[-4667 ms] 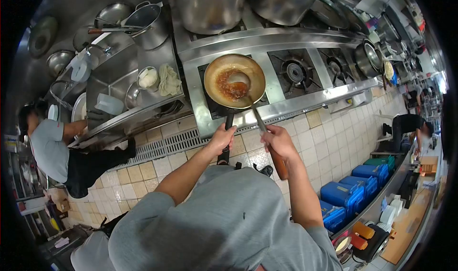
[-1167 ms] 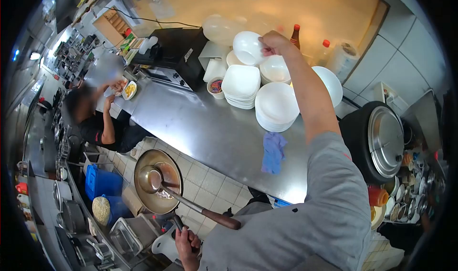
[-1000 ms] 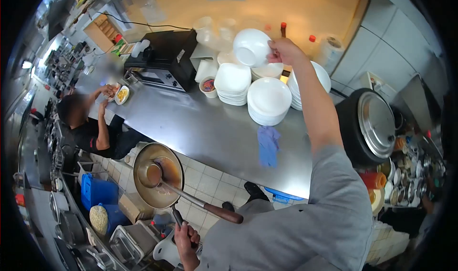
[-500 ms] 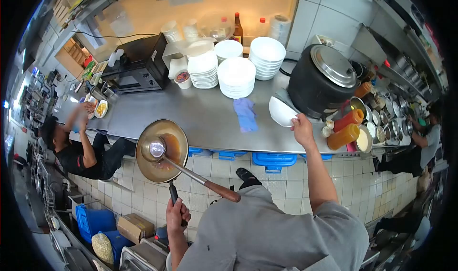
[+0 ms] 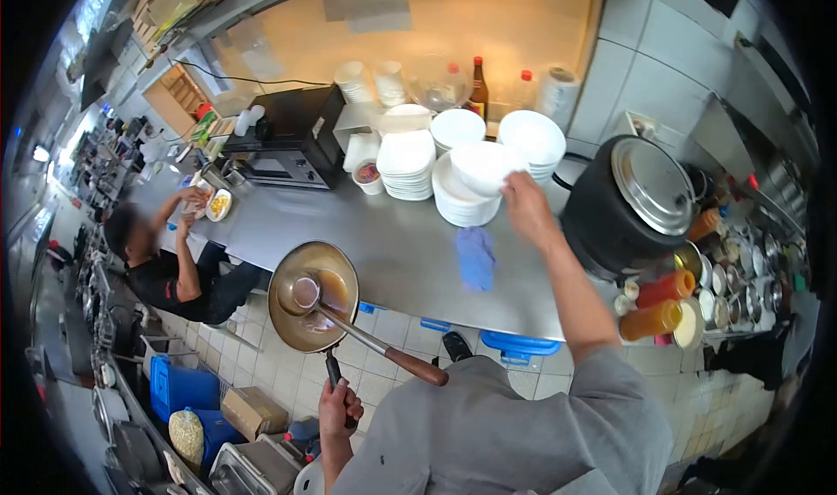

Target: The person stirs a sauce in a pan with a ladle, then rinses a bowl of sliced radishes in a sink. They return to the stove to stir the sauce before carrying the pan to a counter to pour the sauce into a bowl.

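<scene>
My left hand (image 5: pixel 340 406) is wrapped round the black handle of a wok (image 5: pixel 342 277). The wok holds brown liquid, and a ladle (image 5: pixel 366 338) with a wooden handle rests in it. My right hand (image 5: pixel 526 200) grips the rim of a white bowl (image 5: pixel 486 167), which is over a stack of white bowls (image 5: pixel 453 200). Just in front of that stack, a blue cloth (image 5: pixel 475 258) lies on the steel counter (image 5: pixel 384 251).
Beside the stacks are a microwave (image 5: pixel 283 150) on the left and a black pot (image 5: pixel 610 207) with a metal lid on the right. Sauce bottles (image 5: pixel 649 322) stand near the right edge. Another person (image 5: pixel 174 264) works with food at the far left.
My right hand has carried the white bowl left and back, from beside the black pot to over the bowl stack. The view has shifted; my left hand still holds the wok.
</scene>
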{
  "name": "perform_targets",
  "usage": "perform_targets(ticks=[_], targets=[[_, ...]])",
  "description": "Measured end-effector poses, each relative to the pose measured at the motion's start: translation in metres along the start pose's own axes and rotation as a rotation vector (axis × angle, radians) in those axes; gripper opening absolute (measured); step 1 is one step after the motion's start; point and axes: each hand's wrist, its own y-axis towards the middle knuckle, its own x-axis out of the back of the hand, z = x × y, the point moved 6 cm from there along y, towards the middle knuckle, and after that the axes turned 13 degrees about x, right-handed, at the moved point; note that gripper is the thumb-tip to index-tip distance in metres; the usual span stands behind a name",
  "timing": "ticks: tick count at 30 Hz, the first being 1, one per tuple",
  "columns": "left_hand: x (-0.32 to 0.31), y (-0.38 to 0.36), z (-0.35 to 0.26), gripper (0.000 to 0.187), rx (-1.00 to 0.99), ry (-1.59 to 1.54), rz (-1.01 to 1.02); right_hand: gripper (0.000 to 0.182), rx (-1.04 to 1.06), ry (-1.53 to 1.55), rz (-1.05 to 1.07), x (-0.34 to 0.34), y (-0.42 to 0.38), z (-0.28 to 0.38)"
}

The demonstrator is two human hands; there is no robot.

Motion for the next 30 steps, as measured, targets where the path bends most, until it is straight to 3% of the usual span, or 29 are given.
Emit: perform_targets(ticks=[6, 8, 15, 17, 25, 28, 30], targets=[[-0.028, -0.016, -0.004, 0.014, -0.051, -0.092, -0.095, 0.022, 0.103, -0.227, 0.553, -0.093, 0.177, -0.088], [-0.026, -0.021, -0.004, 0.013, -0.088, -0.097, -0.164, 0.025, 0.132, -0.237, 0.599, -0.110, 0.214, -0.094], [-0.015, -0.034, 0.000, 0.011, -0.147, -0.180, -0.217, 0.025, 0.212, -0.180, 0.565, -0.167, 0.264, -0.115], [-0.011, -0.035, 0.002, 0.011, -0.144, -0.228, -0.240, 0.025, 0.232, -0.027, 0.353, -0.170, 0.268, -0.105], [-0.023, -0.042, -0.005, 0.014, -0.162, -0.217, -0.304, 0.022, 0.257, 0.075, 0.323, -0.261, 0.264, -0.136], [-0.023, -0.042, -0.003, 0.014, -0.157, -0.232, -0.306, 0.023, 0.164, 0.139, 0.379, -0.279, 0.251, -0.153], [-0.019, -0.043, 0.000, 0.014, -0.149, -0.228, -0.307, 0.025, 0.197, 0.387, 0.136, -0.266, 0.238, -0.160]])
